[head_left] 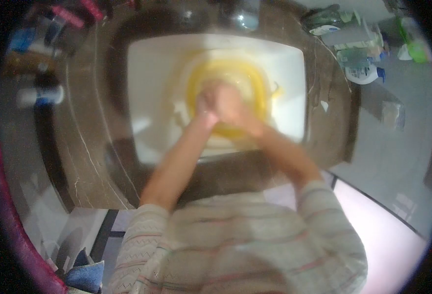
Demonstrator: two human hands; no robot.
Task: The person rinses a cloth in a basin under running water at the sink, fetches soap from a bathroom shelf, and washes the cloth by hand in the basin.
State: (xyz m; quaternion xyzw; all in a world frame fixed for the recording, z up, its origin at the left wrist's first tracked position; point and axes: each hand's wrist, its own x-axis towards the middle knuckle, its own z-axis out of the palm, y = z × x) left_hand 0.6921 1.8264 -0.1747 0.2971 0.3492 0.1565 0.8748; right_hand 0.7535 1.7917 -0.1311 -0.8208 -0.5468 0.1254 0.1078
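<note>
The left hand (pixel 206 104) and the right hand (pixel 228 102) were close together, seemingly touching, above the inside of the yellow basin (pixel 260 93). Their fingers were too blurred, so I could not tell whether either hand was open or closed, or whether something was gripped between them. The basin was inside the white sink (pixel 147 93), and both forearms reached over the near edge of the sink.

In my judgement, the basin was the first thing at risk. If the hands pressed down on one side of its rim, it could tilt or slide against the sink wall, and any contents could spill. Whether it held water was not clear to me. A small object between the palms, if there was one, could also slip out, because wet skin would give a weak hold.

Further out, the striped sleeves (pixel 150 220) ended near the elbows, so splashes would more probably wet the bare forearms, but leaning lower could bring the cloth to the sink edge. The white bottle with a blue cap (pixel 362 75) stood well apart on the right, so a knock there seemed unlikely.
</note>
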